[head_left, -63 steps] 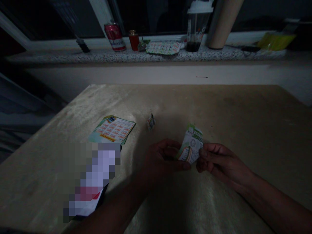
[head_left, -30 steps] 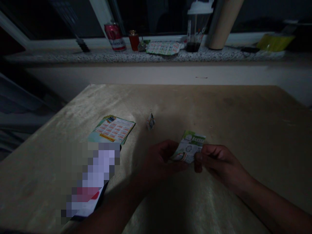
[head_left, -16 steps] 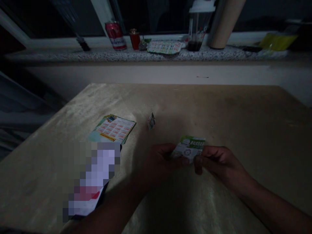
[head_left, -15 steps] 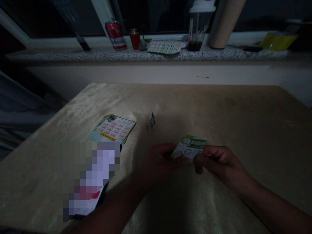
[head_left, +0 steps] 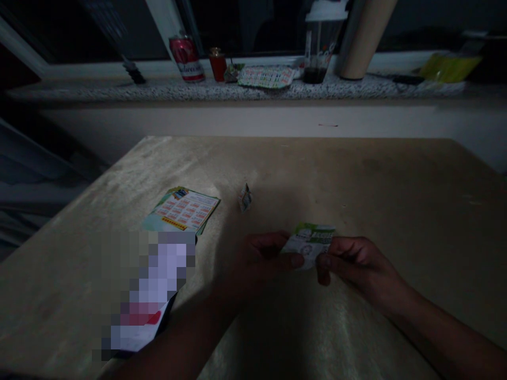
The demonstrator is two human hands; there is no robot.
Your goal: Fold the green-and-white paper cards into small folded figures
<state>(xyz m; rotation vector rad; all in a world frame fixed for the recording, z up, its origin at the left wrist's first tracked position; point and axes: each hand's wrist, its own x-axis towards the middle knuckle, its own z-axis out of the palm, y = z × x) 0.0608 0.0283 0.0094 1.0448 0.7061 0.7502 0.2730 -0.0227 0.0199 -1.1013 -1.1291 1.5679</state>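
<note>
Over the tan table [head_left: 356, 179], both my hands pinch one small green and white printed paper [head_left: 310, 240]. My left hand [head_left: 259, 264] grips its left edge with thumb and fingers closed. On the other edge, my right hand [head_left: 356, 266] holds it the same way. The paper lies nearly flat, just above the table top. A tiny folded scrap of paper [head_left: 244, 197] stands on the table beyond my left hand.
A stack of printed leaflets [head_left: 182, 210] lies at the left, with a blurred-out object [head_left: 146, 295] in front of it. On the stone window sill [head_left: 119, 89] stand a red can [head_left: 187, 58], a small red jar [head_left: 217, 64], more leaflets [head_left: 266, 76], a lidded cup [head_left: 319, 42] and a tan cylinder [head_left: 362, 37].
The paper stood nearly upright between my hands and has since been tipped down and flattened. Both hands have stayed in about the same place.
</note>
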